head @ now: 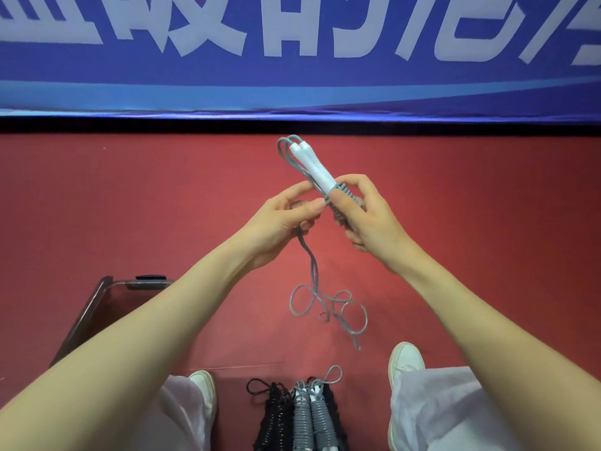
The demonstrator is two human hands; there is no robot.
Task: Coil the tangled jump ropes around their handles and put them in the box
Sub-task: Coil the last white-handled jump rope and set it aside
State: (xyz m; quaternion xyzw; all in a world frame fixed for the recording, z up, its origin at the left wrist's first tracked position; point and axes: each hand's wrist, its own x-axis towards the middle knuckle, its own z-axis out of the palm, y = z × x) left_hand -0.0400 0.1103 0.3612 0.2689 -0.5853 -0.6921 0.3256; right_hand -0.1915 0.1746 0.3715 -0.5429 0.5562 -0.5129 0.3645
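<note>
Right hand (367, 222) grips the paired white handles (313, 164) around the grey coils wound on them, fingers curled; left hand (286, 219) pinches the loose grey rope (325, 304) just beside those coils. The unwound rope hangs below the left hand in loose loops over the red floor (487, 222). Coiled bundles (302, 415) lie between the shoes, and the clear box (97, 307) stands at the left.

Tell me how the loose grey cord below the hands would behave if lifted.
The loose grey cord is probably floppy: it droops and lies in curls. Those round loops suggest some springiness, so it may tangle.
</note>
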